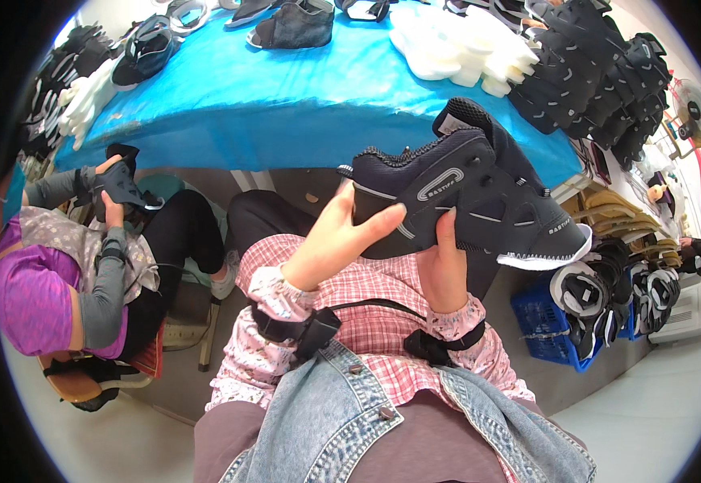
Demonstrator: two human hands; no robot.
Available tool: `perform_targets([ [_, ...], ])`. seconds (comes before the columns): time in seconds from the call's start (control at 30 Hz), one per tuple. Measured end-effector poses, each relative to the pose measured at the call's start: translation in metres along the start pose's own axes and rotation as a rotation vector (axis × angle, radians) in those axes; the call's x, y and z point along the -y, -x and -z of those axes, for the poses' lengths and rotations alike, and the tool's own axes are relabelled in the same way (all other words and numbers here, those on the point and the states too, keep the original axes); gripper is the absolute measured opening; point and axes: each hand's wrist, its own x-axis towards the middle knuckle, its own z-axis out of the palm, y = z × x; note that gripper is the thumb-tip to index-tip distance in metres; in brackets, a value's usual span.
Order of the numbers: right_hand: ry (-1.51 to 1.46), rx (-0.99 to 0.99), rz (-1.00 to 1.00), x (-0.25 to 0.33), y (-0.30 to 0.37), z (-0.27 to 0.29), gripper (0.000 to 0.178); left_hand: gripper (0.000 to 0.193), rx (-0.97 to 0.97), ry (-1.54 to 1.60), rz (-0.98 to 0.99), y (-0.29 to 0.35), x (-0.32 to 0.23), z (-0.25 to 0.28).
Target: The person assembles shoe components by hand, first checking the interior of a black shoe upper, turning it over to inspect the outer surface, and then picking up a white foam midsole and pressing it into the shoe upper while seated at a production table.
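Observation:
A black shoe upper (479,185) with grey trim and a white edge at its toe is held up over my lap, its toe pointing right. My left hand (349,233) grips the heel end, thumb lying along the side and fingers partly hidden behind. Lower down, my right hand (444,262) holds the bottom edge near the middle; its thumb presses the side while its other fingers are hidden behind the upper. The tongue rises at the upper's top right, close to the table edge.
A blue-covered table (286,105) spans the front. It bears white foam pieces (459,44), a dark upper (294,26) and a heap of black uppers (584,68). At right sits a blue basket (547,326) of shoe parts. A co-worker (60,298) sits at left, holding another upper.

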Motion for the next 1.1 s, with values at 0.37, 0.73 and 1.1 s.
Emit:
perform_targets([
  [0.37,-0.033,-0.04,0.031,0.015,0.004,-0.013,0.033,0.023,0.135,-0.63,-0.378,-0.017,-0.045,0.015],
  [0.73,0.44,-0.079,0.227,0.015,0.011,-0.016,0.03,0.021,0.155,-0.542,-0.353,-0.015,-0.052,0.015],
  [1.1,0.246,0.067,-0.412,-0.02,-0.028,-0.021,0.041,0.022,-0.1,-0.125,-0.007,-0.016,-0.019,0.066],
])
